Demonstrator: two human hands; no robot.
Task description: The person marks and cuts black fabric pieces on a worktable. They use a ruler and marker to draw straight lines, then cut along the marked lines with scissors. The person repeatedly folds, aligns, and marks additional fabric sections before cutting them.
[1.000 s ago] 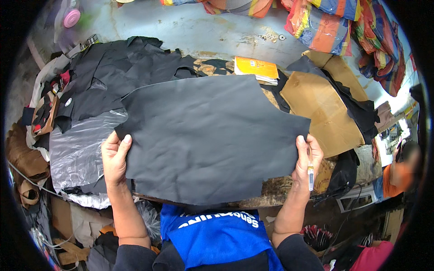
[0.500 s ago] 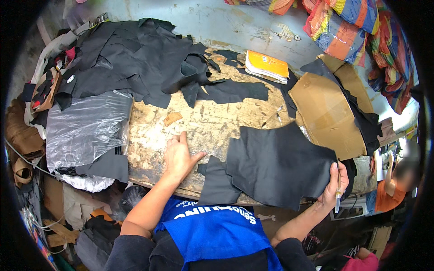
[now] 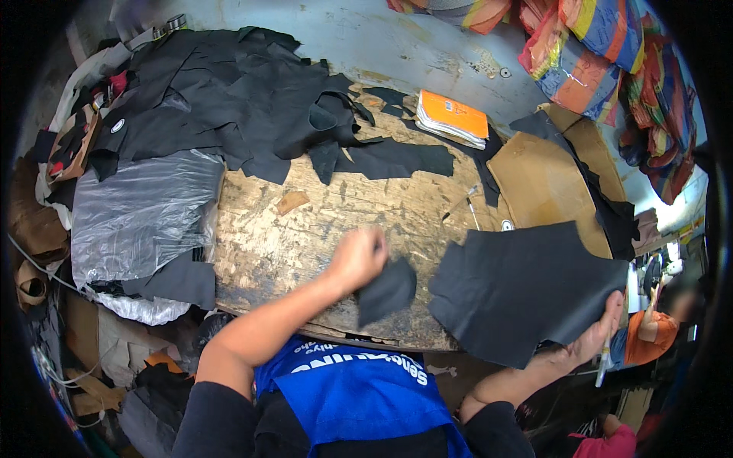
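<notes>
My right hand (image 3: 603, 333) grips the right edge of a large black leather piece (image 3: 527, 286), lifted and tilted at the table's front right. A slim clear-bodied pen (image 3: 603, 365) also sticks out downward from that hand. Over the middle of the table, my left hand (image 3: 357, 258) is closed, its fingers curled and slightly blurred. Beside its fingertips a smaller black leather piece (image 3: 388, 294) hangs, smeared by motion; the hand seems to pinch its upper edge. The worn wooden table (image 3: 267, 252) lies beneath both hands.
Black leather sheets (image 3: 221, 91) are heaped at the back left, beside a plastic-wrapped stack (image 3: 145, 221). An orange-covered notebook (image 3: 453, 116), a cardboard box (image 3: 542, 183), a thin pen (image 3: 473, 214) and a brown scrap (image 3: 292, 201) lie around the table. Another person (image 3: 657, 328) is at far right.
My left hand has gone from lying spread on the table to closed, farther right, at the smaller piece. My right hand has carried the large piece right, separating the two pieces.
</notes>
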